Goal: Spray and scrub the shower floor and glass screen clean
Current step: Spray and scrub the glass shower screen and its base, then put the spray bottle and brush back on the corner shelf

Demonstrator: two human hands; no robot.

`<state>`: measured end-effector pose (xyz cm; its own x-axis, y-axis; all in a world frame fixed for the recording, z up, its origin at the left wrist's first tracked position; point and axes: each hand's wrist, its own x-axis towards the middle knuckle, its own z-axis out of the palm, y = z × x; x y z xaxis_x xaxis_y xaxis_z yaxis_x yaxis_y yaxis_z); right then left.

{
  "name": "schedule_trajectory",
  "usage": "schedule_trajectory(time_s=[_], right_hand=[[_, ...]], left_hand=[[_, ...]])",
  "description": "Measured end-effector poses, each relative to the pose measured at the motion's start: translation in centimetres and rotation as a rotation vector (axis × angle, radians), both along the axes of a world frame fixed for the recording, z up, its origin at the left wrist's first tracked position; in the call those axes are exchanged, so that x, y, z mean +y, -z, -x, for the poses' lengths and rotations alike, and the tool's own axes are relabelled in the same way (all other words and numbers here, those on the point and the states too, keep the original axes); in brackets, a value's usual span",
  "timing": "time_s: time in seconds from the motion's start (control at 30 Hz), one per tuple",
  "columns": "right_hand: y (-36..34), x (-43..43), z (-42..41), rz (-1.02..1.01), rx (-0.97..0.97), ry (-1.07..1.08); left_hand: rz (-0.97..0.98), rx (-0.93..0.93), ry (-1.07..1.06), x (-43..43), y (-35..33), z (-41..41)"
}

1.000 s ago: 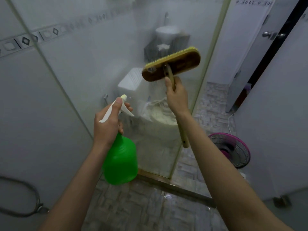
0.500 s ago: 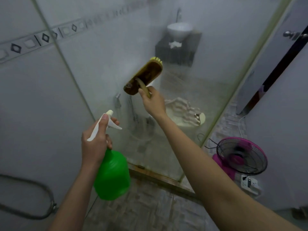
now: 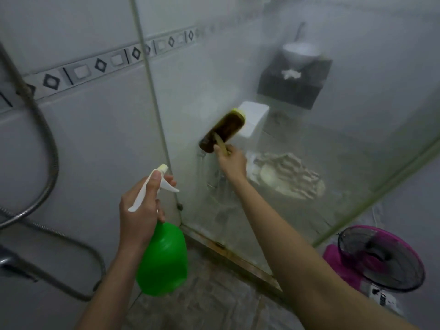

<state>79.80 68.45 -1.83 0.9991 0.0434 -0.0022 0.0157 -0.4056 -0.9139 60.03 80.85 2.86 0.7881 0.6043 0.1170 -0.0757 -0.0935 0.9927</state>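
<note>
- The left hand (image 3: 140, 210) is closed round the neck of the green spray bottle (image 3: 164, 260). The thumb lies along the white top. The fingers curl round the front by the trigger.
- The spray bottle hangs upright under that hand, up in the air over the shower floor (image 3: 209, 303). It is near the corner where the glass meets the wall (image 3: 95, 139).
- The right hand (image 3: 232, 160) reaches out farther. It is closed tight round the pale handle of the brush (image 3: 223, 129), right under the brush head.
- The brush has a dark brown back and yellow-green bristles. It is tilted, with one end higher than the other. Its bristle side lies against the glass screen (image 3: 333, 151).
- The glass screen is foggy and streaky. A white toilet (image 3: 254, 113) and a small sink (image 3: 301, 52) show through it, both blurry.
- The shower floor has grey tiles that look like stone.
- Counting: two hands, one spray bottle, one brush and one glass screen.
- There is also one grey metal hose (image 3: 51, 148) hanging in loops on the white wall at the left.
- One pink fan (image 3: 381, 258) stands low down at the right, past the edge of the glass.
</note>
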Motion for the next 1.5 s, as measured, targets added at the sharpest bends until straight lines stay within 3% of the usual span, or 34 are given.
schedule_trajectory(time_s=[0.13, 0.3, 0.53, 0.8, 1.07, 1.23, 1.5], right_hand=[[-0.9, 5.5, -2.0, 0.022, -0.004, -0.045], [2.0, 0.7, 0.7, 0.069, 0.041, -0.226], [5.6, -1.4, 8.6, 0.017, 0.139, -0.592], [8.4, -5.3, 18.5, 0.112, 0.177, -1.199], [8.8, -10.9, 34.3, 0.209, 0.157, -1.773], [9.2, -17.9, 44.1, 0.26, 0.211, -2.12], [12.1, -35.0, 56.9, 0.434, 0.223, -2.506]], left_hand=[[-0.013, -0.019, -0.086, 0.4, 0.0, 1.7], [-0.045, 0.013, -0.255, -0.3, 0.9, 5.0], [-0.088, 0.07, -0.664, -7.0, 3.6, 11.1], [-0.122, 0.123, -1.175, -21.5, 3.9, 21.4], [-0.141, 0.174, -1.748, -38.6, 3.2, 33.3], [-0.147, 0.223, -2.09, -50.6, 2.8, 38.7], [-0.167, 0.129, -2.556, -69.3, 1.5, 44.4]])
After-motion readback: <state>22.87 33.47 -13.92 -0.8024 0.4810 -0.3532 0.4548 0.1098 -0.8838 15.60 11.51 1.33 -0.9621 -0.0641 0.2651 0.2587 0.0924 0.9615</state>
